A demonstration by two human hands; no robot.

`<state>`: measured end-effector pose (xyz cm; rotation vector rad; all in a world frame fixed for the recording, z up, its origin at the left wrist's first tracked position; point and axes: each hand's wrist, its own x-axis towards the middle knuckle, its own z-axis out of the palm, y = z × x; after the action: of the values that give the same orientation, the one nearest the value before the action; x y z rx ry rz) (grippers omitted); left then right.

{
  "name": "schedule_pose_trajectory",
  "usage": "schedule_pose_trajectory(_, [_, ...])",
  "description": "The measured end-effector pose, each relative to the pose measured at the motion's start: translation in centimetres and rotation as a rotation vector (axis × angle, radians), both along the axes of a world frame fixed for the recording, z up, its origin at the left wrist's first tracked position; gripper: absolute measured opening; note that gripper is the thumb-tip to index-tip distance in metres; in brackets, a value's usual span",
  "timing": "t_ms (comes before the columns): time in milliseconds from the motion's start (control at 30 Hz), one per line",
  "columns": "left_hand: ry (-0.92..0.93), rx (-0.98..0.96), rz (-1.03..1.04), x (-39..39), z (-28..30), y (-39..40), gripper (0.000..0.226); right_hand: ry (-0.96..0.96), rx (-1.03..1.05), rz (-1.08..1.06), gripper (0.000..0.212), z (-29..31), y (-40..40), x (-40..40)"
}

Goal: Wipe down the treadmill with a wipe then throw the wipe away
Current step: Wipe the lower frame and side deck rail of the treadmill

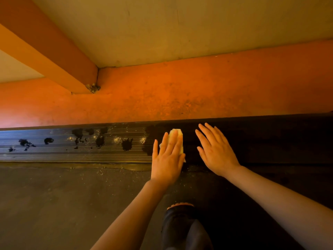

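Ribbed treadmill side rail (72,150) is running 9 to 3 o'clock, carrying dark blotches (79,135) and pale dust. Wipe (177,136) is lying on it under the flat left hand (166,159); right hand (215,150) is resting flat at 3 o'clock.

The wipe (175,139) is largely covered by the left hand (166,159). The ribbed side rail (72,152) runs past both frame edges; its right portion is lost in shadow.

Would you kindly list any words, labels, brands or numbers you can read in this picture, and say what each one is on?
None: no readable text anywhere.
Ribbed black treadmill side rail: only dark wet patches and pale specks, no lettering.
Folded pale yellow wipe under the left hand: blank.
Orange floor: no markings.
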<state>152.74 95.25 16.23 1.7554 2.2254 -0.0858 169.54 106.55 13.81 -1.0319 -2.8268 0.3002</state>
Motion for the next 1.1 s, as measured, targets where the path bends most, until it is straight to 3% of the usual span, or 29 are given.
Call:
schedule_pose_trajectory(133, [0.063, 0.028, 0.027, -2.1, -0.5, -1.3, 0.062, -0.001, -0.017, 0.004, 0.054, 0.0, 0.2, 0.0])
schedule_pose_trajectory(267, [0.033, 0.033, 0.212, -2.4, -0.3, -2.1, 0.065, 0.001, -0.026, -0.006, 0.054, 0.1, 0.1, 0.0])
schedule_pose_trajectory(333, [0.003, 0.033, 0.210, -1.2, -0.4, -1.5, 0.065, 0.000, -0.019, -0.007, 0.053, 0.1, 0.0, 0.0])
schedule_pose_trajectory(433, [-0.006, 0.044, 0.052, -1.0, -0.4, -1.0, 0.063, -0.006, -0.016, -0.006, 0.054, 0.1, 0.0, 0.1])
schedule_pose_trajectory(567, [0.113, 0.101, -0.202, -4.3, 0.4, -0.7, 0.061, -0.012, -0.012, -0.008, 0.055, 0.1, 0.0, 0.0])
schedule_pose_trajectory(700, [0.088, 0.179, -0.412, -7.1, 1.1, 0.3, 0.060, -0.005, -0.005, -0.011, 0.054, 0.1, 0.0, 0.0])
schedule_pose_trajectory(1100, [0.127, 0.295, -0.585, -9.0, 0.5, 1.9, 0.056, -0.015, -0.011, -0.009, 0.054, 0.1, -0.1, 0.0])
